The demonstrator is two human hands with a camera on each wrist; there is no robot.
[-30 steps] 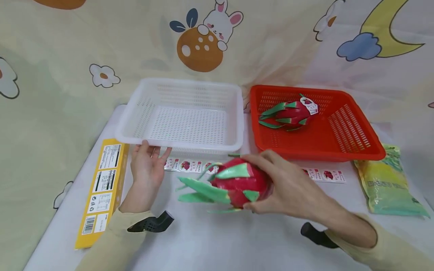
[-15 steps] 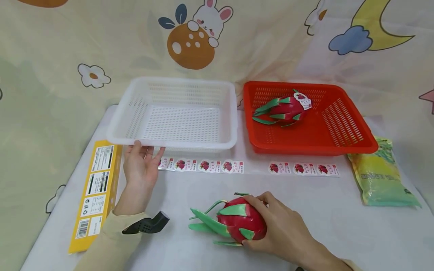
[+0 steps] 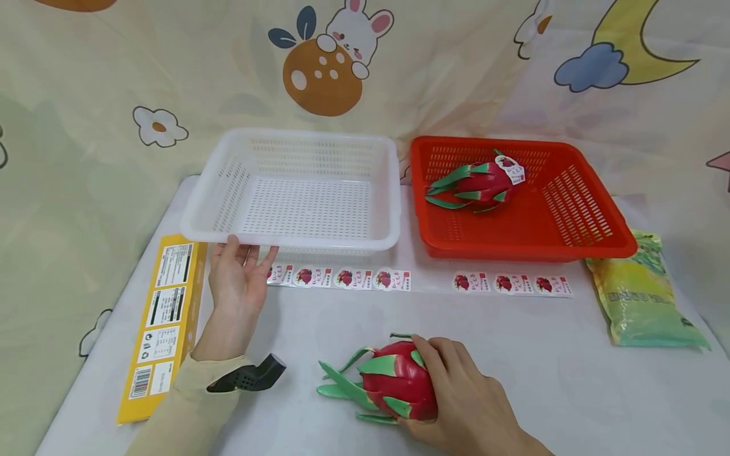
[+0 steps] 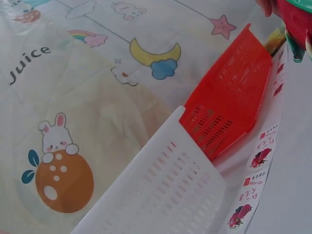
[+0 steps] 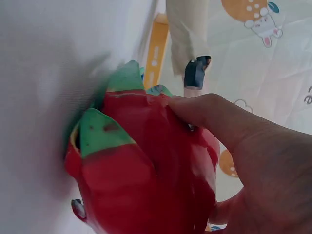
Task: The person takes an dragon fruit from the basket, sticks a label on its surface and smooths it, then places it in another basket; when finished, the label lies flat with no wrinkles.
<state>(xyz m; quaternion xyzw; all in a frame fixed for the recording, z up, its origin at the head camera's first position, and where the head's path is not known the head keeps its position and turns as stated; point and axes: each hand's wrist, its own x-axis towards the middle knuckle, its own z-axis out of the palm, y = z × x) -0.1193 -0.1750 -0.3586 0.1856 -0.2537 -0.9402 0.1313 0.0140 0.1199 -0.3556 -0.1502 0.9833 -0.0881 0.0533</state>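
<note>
Gripping the fruit by its rounded end, the right hand works at six o'clock on the table, thumb and fingers curled about the red skin. I'd guess that end suits because the floppy leaves, fanning out towards nine and ten, would make a poor handle. It seems to rest on the tabletop, though I can't be sure of the contact.

At ten o'clock the left hand lies palm up, fingers loose, touching the near rim of the white basket without clutching it, perhaps to steady it. That basket sits at eleven; the red basket, at one, holds a second fruit with a tag on it. Labels run in a row across twelve, probably laid there for easy reach. The box towards eight and the bag at three look set aside to leave working room.

Compared with a second ago, the fruit has come from beside the labels down towards six, uncovering the ones it hid, and the right sleeve has left the head view. Since half a second ago it has only edged towards seven; left hand and baskets look unchanged.
</note>
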